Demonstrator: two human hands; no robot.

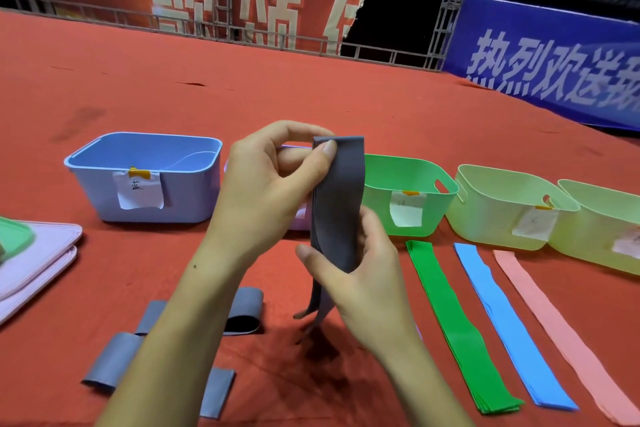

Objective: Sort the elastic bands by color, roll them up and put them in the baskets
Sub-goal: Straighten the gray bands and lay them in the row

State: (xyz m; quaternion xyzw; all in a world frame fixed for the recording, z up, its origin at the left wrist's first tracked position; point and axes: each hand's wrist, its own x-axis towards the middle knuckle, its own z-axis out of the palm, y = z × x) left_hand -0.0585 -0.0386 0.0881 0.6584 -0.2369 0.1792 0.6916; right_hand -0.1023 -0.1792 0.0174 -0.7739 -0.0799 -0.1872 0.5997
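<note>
Lying nearest on the red cloth [346,90] are rolled grey bands [244,310]. Above them, the right hand [360,284] pinches a hanging grey band [341,204] low down, the left hand [266,184] pinching its folded top. Beyond stand the baskets [145,177].

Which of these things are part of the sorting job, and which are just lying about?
Job: grey elastic band held by left hand and right hand; green, blue, pink flat bands; plastic baskets.
Lying about: pink lids; banners.
</note>
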